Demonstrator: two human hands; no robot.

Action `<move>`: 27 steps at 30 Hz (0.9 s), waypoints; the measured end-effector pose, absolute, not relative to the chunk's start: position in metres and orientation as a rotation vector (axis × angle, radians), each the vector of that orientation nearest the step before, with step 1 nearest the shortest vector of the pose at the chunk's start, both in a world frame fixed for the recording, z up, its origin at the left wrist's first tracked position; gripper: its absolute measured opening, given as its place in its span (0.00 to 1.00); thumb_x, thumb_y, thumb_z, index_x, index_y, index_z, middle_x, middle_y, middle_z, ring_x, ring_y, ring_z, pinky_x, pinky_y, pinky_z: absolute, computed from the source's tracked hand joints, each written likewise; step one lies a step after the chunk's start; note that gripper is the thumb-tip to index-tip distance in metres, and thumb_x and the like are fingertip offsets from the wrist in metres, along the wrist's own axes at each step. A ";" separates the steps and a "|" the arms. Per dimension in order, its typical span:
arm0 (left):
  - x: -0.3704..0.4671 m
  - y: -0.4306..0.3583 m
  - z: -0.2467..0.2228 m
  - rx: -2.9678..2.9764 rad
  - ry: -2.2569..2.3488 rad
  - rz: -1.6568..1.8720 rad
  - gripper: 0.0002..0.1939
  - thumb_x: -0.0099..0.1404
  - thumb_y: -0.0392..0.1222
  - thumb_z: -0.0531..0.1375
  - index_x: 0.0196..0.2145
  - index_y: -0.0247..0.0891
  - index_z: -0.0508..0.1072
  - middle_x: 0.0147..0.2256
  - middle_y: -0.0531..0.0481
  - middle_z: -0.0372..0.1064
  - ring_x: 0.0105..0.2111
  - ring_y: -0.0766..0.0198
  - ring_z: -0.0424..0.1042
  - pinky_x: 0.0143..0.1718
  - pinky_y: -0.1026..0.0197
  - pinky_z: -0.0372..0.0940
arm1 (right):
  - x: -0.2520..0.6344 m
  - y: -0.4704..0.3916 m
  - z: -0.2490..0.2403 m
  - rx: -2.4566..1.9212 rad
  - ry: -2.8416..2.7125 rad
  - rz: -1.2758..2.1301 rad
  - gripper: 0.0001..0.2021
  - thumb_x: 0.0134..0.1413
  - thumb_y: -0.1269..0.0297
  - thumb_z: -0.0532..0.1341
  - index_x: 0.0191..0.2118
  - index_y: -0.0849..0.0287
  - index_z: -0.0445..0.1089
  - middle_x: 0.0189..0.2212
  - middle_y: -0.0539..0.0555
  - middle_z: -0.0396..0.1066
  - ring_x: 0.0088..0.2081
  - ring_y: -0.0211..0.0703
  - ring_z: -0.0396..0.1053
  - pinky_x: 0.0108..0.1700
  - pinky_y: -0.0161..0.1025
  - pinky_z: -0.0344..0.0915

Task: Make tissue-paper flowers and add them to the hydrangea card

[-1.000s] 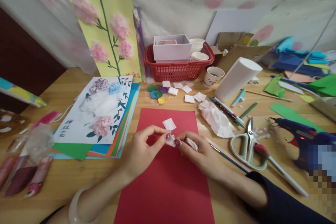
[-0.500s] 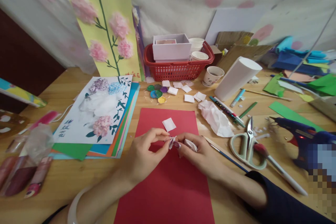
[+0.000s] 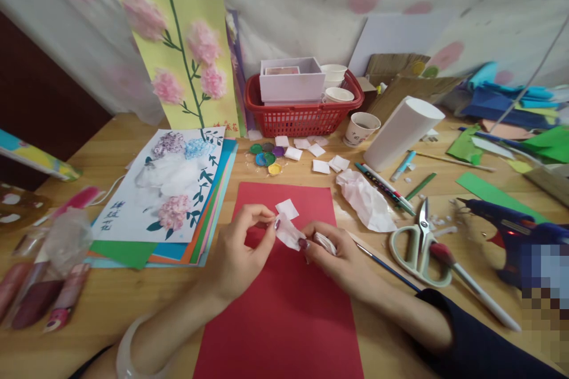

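Between my two hands a thin piece of white tissue paper (image 3: 288, 235) is stretched over the red paper sheet (image 3: 284, 320). My left hand (image 3: 249, 249) pinches its left end between thumb and fingertips. The other end is pinched by my right hand (image 3: 333, 254), whose curled fingers also keep a small folded white wad (image 3: 325, 243) against the palm. Just beyond my fingertips a small white square (image 3: 287, 209) lies flat on the red sheet.
Beyond the sheet are paint pots (image 3: 265, 159), several white squares (image 3: 320, 166), a red basket (image 3: 302, 121) and a paper cup (image 3: 361, 128). On the right lie crumpled tissue (image 3: 367, 201), scissors (image 3: 420, 249) and a glue gun (image 3: 502, 225); on the left, a flower picture (image 3: 164, 189).
My hands have drawn slightly apart, the left one moving left. The tissue, bunched and mostly hidden at the fingertips before, is now spread between them.
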State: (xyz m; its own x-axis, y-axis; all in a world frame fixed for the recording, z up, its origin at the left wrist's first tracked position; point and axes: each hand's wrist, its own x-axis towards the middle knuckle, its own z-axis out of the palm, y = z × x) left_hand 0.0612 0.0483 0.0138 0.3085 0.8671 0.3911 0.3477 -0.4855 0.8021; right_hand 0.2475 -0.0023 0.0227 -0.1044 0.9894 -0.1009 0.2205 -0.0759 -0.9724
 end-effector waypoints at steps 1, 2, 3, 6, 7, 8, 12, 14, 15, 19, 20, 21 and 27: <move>0.061 0.049 0.014 1.929 1.088 1.117 0.08 0.63 0.32 0.59 0.39 0.41 0.67 0.35 0.53 0.74 0.36 0.68 0.76 0.39 0.68 0.71 | 0.248 -0.003 0.022 -1.390 -1.411 1.251 0.06 0.55 0.66 0.56 0.29 0.59 0.66 0.22 0.46 0.65 0.24 0.34 0.59 0.27 0.32 0.55; 0.061 0.050 0.014 1.877 1.095 1.100 0.07 0.63 0.33 0.59 0.39 0.41 0.67 0.35 0.53 0.73 0.36 0.67 0.76 0.39 0.67 0.71 | 0.248 -0.003 0.021 -1.395 -1.405 1.252 0.06 0.56 0.66 0.56 0.29 0.59 0.66 0.22 0.46 0.65 0.23 0.34 0.59 0.27 0.32 0.55; 0.061 0.051 0.015 1.827 1.094 1.080 0.06 0.63 0.34 0.59 0.38 0.41 0.67 0.35 0.53 0.73 0.36 0.67 0.76 0.38 0.67 0.71 | 0.248 -0.003 0.021 -1.399 -1.396 1.255 0.06 0.56 0.66 0.56 0.29 0.59 0.66 0.21 0.46 0.65 0.23 0.33 0.58 0.26 0.31 0.54; 0.063 0.054 0.019 1.696 1.094 1.040 0.03 0.63 0.34 0.58 0.35 0.40 0.68 0.33 0.53 0.71 0.34 0.67 0.75 0.36 0.68 0.70 | 0.249 -0.003 0.019 -1.403 -1.356 1.268 0.06 0.56 0.65 0.56 0.29 0.58 0.66 0.20 0.45 0.63 0.21 0.33 0.56 0.24 0.31 0.52; 0.063 0.056 0.021 1.656 1.101 1.045 0.03 0.62 0.34 0.58 0.34 0.40 0.68 0.32 0.53 0.71 0.34 0.67 0.74 0.35 0.68 0.70 | 0.249 -0.003 0.019 -1.408 -1.342 1.274 0.06 0.56 0.65 0.56 0.29 0.58 0.66 0.20 0.45 0.62 0.21 0.32 0.55 0.24 0.31 0.52; 0.064 0.058 0.022 1.615 1.112 1.059 0.02 0.62 0.34 0.58 0.33 0.39 0.67 0.31 0.54 0.70 0.33 0.67 0.74 0.34 0.68 0.70 | 0.249 -0.003 0.019 -1.415 -1.328 1.278 0.06 0.56 0.65 0.56 0.29 0.58 0.66 0.20 0.45 0.62 0.20 0.32 0.54 0.23 0.31 0.51; 0.064 0.062 0.023 1.508 1.152 1.133 0.01 0.62 0.35 0.57 0.33 0.38 0.68 0.31 0.53 0.70 0.33 0.66 0.74 0.36 0.65 0.70 | 0.249 -0.003 0.019 -1.434 -1.296 1.275 0.07 0.57 0.64 0.56 0.30 0.58 0.66 0.19 0.45 0.61 0.20 0.32 0.53 0.23 0.32 0.51; 0.063 0.061 0.023 1.619 1.160 1.145 0.05 0.64 0.34 0.55 0.34 0.39 0.70 0.34 0.51 0.72 0.36 0.66 0.73 0.39 0.64 0.69 | 0.249 -0.003 0.019 -1.421 -1.296 1.276 0.08 0.59 0.61 0.56 0.31 0.58 0.66 0.20 0.45 0.62 0.20 0.32 0.53 0.23 0.32 0.51; 0.062 0.060 0.023 1.720 1.145 1.134 0.07 0.65 0.33 0.54 0.35 0.39 0.72 0.35 0.51 0.72 0.38 0.65 0.73 0.42 0.63 0.68 | 0.249 -0.003 0.019 -1.410 -1.297 1.278 0.09 0.60 0.60 0.57 0.31 0.59 0.67 0.20 0.45 0.62 0.20 0.32 0.53 0.23 0.32 0.51; 0.062 0.049 0.027 2.037 0.951 0.973 0.13 0.64 0.29 0.54 0.39 0.40 0.76 0.38 0.50 0.74 0.42 0.64 0.72 0.45 0.63 0.67 | 0.248 -0.003 0.020 -1.350 -1.322 1.278 0.13 0.61 0.54 0.58 0.33 0.59 0.68 0.21 0.46 0.62 0.21 0.32 0.54 0.24 0.32 0.52; 0.062 0.047 0.028 2.048 0.913 0.929 0.14 0.64 0.29 0.55 0.41 0.40 0.77 0.39 0.50 0.74 0.42 0.64 0.73 0.45 0.63 0.67 | 0.248 -0.003 0.020 -1.337 -1.330 1.277 0.13 0.61 0.54 0.58 0.33 0.59 0.68 0.21 0.46 0.63 0.21 0.33 0.55 0.25 0.32 0.53; 0.062 0.045 0.028 2.044 0.892 0.893 0.13 0.64 0.30 0.55 0.42 0.40 0.77 0.40 0.49 0.75 0.42 0.64 0.73 0.46 0.63 0.68 | 0.248 -0.003 0.021 -1.329 -1.334 1.279 0.14 0.61 0.53 0.58 0.34 0.60 0.69 0.21 0.46 0.63 0.22 0.33 0.55 0.25 0.32 0.53; 0.062 0.044 0.025 2.030 0.908 0.856 0.12 0.64 0.34 0.58 0.43 0.42 0.78 0.43 0.49 0.76 0.43 0.63 0.75 0.47 0.62 0.69 | 0.247 -0.003 0.022 -1.263 -1.321 1.297 0.14 0.58 0.52 0.60 0.36 0.60 0.70 0.22 0.47 0.63 0.24 0.34 0.57 0.26 0.32 0.56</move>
